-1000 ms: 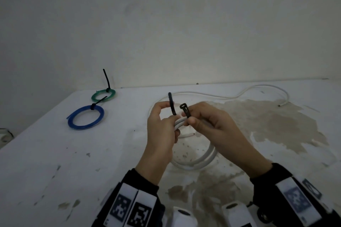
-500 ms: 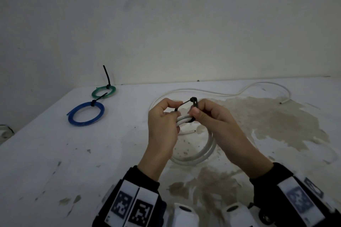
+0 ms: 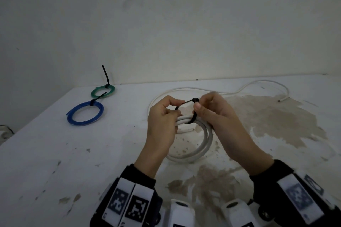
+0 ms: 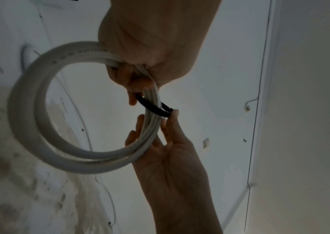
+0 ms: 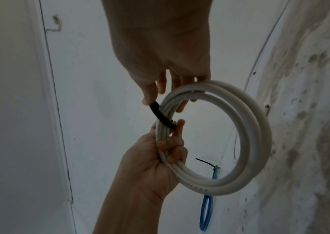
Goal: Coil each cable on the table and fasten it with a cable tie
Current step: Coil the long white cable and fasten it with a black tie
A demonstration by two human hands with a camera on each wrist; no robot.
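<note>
Black nylon, the cable tie looped around the white cable coil, its head pinched by the right hand and its tail pinched by the left hand, whose lower fingers gripped the bundled turns. The coil hung just above the stained table — faint print ran along its jacket, too blurred to read. Beyond lay a tied blue coil and a green coil. Black-and-white square markers sat on the wristbands.
</note>
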